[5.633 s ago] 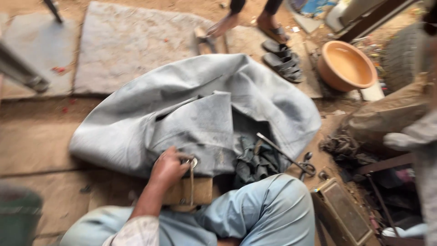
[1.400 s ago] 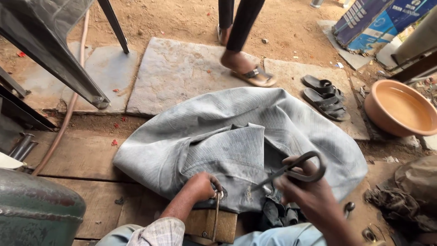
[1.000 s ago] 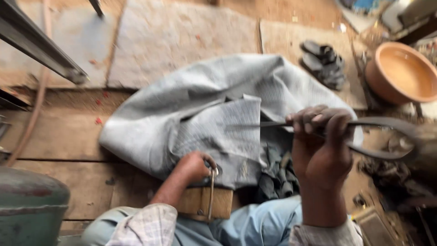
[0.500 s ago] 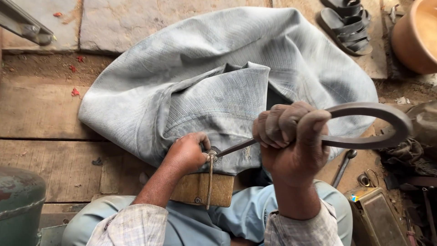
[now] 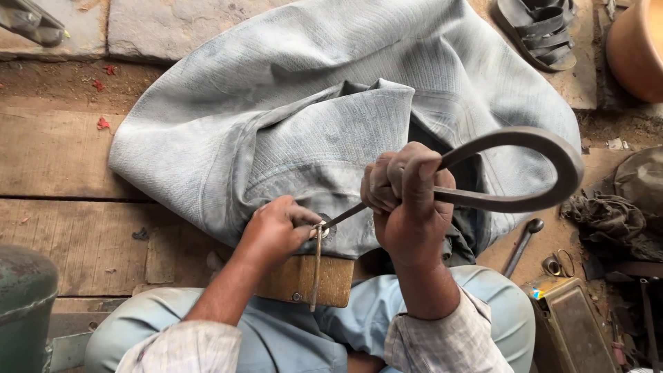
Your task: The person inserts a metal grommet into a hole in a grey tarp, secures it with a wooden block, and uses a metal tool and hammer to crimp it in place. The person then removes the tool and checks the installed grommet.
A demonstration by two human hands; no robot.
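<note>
a: while the right hand [image 5: 407, 207] squeezes the big scissors [image 5: 511, 169], where's the grey rubber tube [image 5: 311, 124]?

b: on the block [image 5: 304, 280]. left hand [image 5: 276, 231] pinches it; snip slow, fingers clear.

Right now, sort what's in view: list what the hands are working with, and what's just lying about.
In use:
- left hand, pinching the metal valve stem
- right hand, gripping the large looped shears
- grey rubber tube
- wooden block beneath it

Lying about:
- sandals
- orange basin
- metal rod
- green drum
</note>
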